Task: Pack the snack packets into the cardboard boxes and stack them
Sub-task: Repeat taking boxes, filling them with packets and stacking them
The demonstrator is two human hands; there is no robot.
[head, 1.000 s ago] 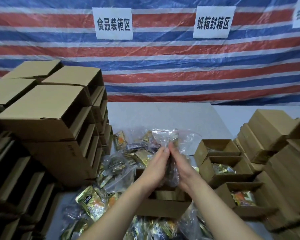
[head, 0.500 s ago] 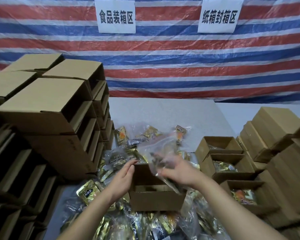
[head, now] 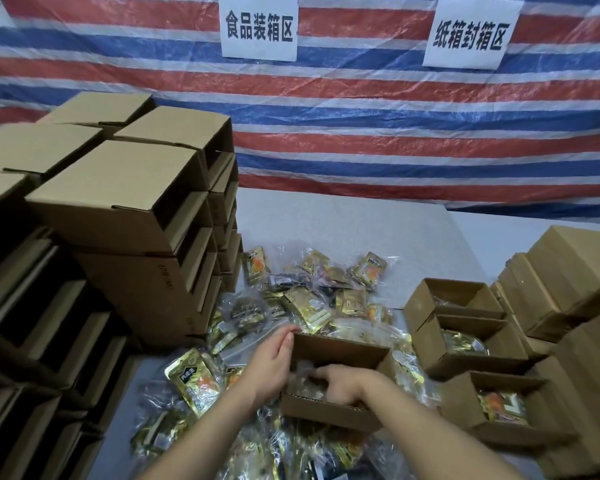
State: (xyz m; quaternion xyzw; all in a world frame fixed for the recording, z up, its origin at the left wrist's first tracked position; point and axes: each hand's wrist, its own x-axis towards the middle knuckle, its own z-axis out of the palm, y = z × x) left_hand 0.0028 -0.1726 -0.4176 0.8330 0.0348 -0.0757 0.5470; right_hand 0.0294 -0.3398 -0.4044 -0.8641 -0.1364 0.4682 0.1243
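Note:
An open cardboard box (head: 329,412) sits in the middle of a pile of gold snack packets (head: 312,303) in clear bags. My left hand (head: 269,367) grips the box's left wall, fingers over its rim. My right hand (head: 340,384) is down inside the box, closed on a clear bag of snack packets (head: 305,384) that is pressed into it. Most of that bag is hidden by my hand and the box wall.
Tall stacks of closed cardboard boxes (head: 118,202) fill the left side. Three open boxes with packets (head: 465,344) line the right, beside more stacked boxes (head: 568,278). A striped tarpaulin with two paper signs (head: 258,27) hangs behind the grey table (head: 343,223).
My right hand brought the clear bag down from above into the box. My left hand let go of the bag and went to the box's left wall.

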